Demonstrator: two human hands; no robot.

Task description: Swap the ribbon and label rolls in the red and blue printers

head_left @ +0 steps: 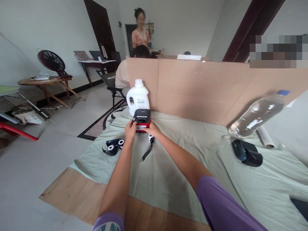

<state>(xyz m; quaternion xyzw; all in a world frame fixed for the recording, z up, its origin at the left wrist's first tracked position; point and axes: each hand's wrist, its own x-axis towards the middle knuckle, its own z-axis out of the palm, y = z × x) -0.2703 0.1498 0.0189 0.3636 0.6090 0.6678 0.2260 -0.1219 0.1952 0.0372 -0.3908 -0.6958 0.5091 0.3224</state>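
Note:
A small red and black label printer (141, 120) stands on the cloth-covered table (183, 160). My left hand (130, 131) grips its left side and my right hand (151, 129) grips its right side, fingers wrapped against the casing. A white label roll (151, 138) with a black strip trailing from it lies just under my right hand. Two more rolls in black wrapping (113, 146) lie to the left of my left forearm. A white detergent jug (138, 97) stands right behind the printer.
A cardboard wall (204, 89) runs along the table's far side. A clear water bottle (258, 114), a black device (246, 153) and a paper tube (266, 137) sit at the right. Beyond, one person sits behind the cardboard and another stands by a doorway.

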